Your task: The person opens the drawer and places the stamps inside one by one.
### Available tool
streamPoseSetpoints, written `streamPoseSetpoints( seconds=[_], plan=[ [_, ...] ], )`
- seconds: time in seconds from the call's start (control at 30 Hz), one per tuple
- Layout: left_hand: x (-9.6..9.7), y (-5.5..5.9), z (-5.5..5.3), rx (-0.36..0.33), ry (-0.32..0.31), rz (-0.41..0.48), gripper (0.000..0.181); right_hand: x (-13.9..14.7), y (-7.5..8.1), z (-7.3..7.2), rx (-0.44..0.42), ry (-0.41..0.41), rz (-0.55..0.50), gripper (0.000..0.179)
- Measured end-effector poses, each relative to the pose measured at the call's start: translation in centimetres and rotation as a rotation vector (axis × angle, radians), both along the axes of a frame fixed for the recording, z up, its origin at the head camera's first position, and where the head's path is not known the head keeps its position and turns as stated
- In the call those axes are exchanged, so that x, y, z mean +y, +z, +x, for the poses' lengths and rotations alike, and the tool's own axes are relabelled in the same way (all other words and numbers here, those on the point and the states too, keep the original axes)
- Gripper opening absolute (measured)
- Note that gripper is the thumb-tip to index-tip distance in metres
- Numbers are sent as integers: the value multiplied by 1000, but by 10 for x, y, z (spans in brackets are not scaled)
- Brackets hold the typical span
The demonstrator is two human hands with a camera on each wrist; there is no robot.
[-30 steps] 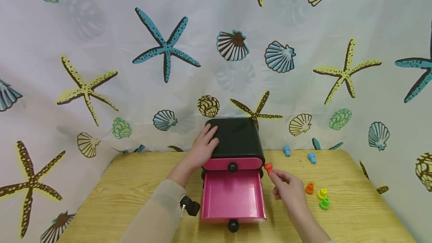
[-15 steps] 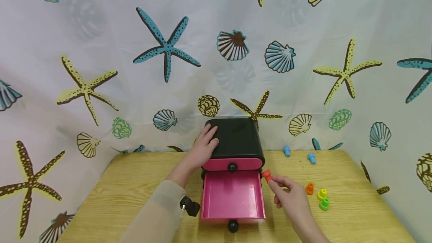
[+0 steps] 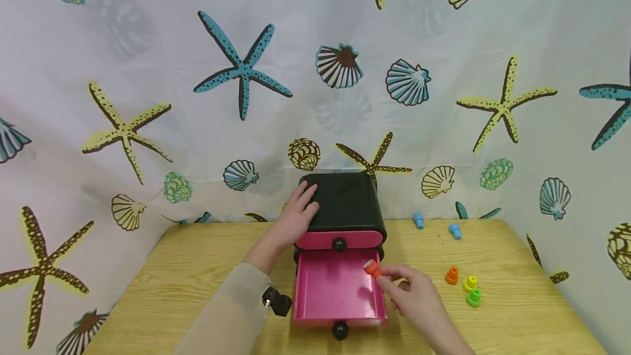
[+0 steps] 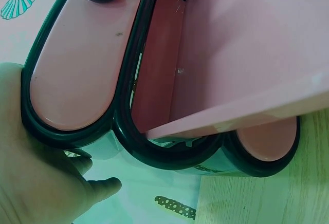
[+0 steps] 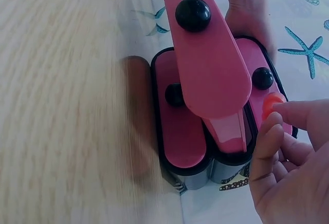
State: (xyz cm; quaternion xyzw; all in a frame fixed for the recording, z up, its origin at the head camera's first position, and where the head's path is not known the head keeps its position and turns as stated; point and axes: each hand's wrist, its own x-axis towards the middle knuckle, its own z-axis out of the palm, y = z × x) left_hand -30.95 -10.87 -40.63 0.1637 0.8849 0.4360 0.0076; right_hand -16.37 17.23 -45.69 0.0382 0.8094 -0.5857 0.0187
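Observation:
My right hand [image 3: 416,292] pinches a small red toy stamp [image 3: 373,269] between thumb and fingertips; its pale round end points up and left. Hand and stamp hang over the right side of a pulled-out pink drawer [image 3: 335,295]. This is the middle drawer of a black mini chest of drawers [image 3: 345,201]. My left hand [image 3: 296,217] rests with extended fingers on the chest's upper left side. In the right wrist view, the drawer's front [image 5: 211,64] sticks out past the other fronts, and the red stamp [image 5: 272,103] shows at the fingertips.
Right of my hand stand an orange stamp [image 3: 452,275], a yellow one [image 3: 470,283] and a green one [image 3: 474,297]. Two blue stamps [image 3: 455,231] lie further back. A patterned cloth [image 3: 276,141] hangs behind the wooden table [image 3: 197,278].
My right hand has moved left and a little toward me, bringing the red toy stamp from beside the chest to over the drawer and tipping it. My left hand has stayed put.

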Motion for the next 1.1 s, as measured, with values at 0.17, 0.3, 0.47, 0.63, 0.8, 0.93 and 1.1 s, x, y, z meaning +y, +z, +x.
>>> streamPoseSetpoints(
  seconds=[0.17, 0.3, 0.47, 0.63, 0.8, 0.93, 1.1],
  plan=[
    [0, 4, 5, -18, 3, 0, 64, -5, 1, 3, 20, 48, 55, 22],
    [0, 5, 7, -10, 6, -11, 63, -8, 2, 4, 53, 80, 129, 20],
    [0, 6, 7, -10, 6, -13, 64, -11, 2, 5, 84, 116, 167, 17],
    [0, 5, 7, -17, 4, -12, 63, -12, 1, 5, 76, 128, 187, 19],
    [0, 5, 7, -10, 7, -16, 64, -14, 1, 4, 74, 130, 216, 17],
    [1, 5, 6, -7, 9, -18, 64, -14, 0, 4, 98, 143, 237, 14],
    [1, 5, 5, -10, 4, -16, 63, -14, -1, 5, 111, 167, 248, 13]
  ],
)
